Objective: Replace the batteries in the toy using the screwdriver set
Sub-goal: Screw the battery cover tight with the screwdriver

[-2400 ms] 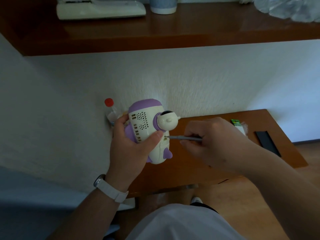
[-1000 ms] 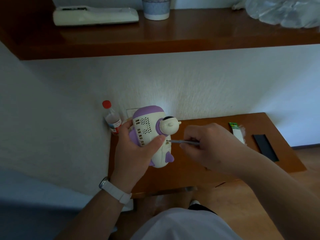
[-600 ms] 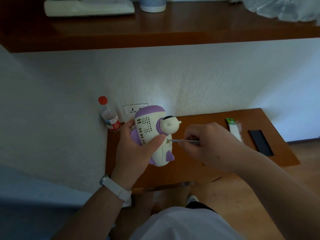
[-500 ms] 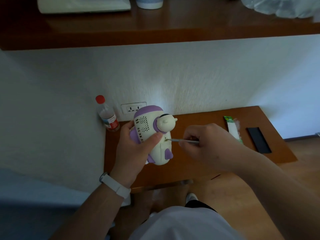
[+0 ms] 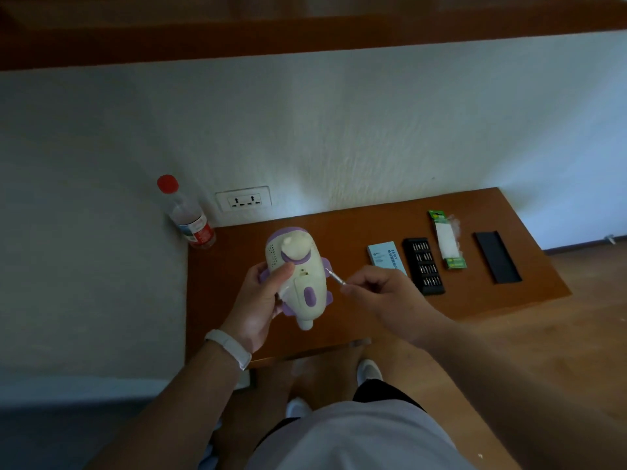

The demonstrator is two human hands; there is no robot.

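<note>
A cream and purple toy is held above the low wooden table. My left hand grips it from the left, thumb across its body. My right hand pinches a thin silver screwdriver, whose tip lies just right of the toy's side, clear of the body. On the table to the right lie the open black bit tray, a light blue box, a green pack of batteries and the black lid.
A clear bottle with a red cap stands at the table's back left corner beside a wall socket. A dark wooden shelf runs overhead. My knees and shoes are below the table's front edge.
My view has tilted down, so the shelf items are gone and the bit tray shows. The toy has turned in my left hand, and the screwdriver tip has drawn back from its body.
</note>
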